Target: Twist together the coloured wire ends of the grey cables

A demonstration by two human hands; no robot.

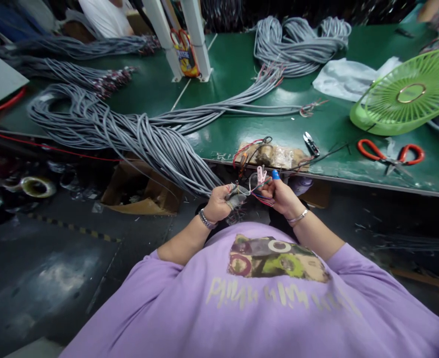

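My left hand (221, 203), with a watch at the wrist, is closed around the end of a grey cable (238, 198) at the table's front edge. Thin coloured wires (261, 198) fan out of that end toward my right hand (282, 198). Its fingers pinch these wires, and a blue finger cot (275, 174) covers one fingertip. A pink clip (261, 174) stands just beyond the fingers. Behind my hands, a taped brown block (279, 155) lies at the edge with red and black leads around it. From the left, a thick bundle of grey cables (155, 144) runs down close to my left hand.
Small snips (310, 144) and red-handled scissors (391, 156) lie at the right. A green fan (409, 92) stands behind them by a white plastic bag (346, 78). More coiled cables (297, 44) lie at the back. A cardboard box (140, 191) sits below the table edge.
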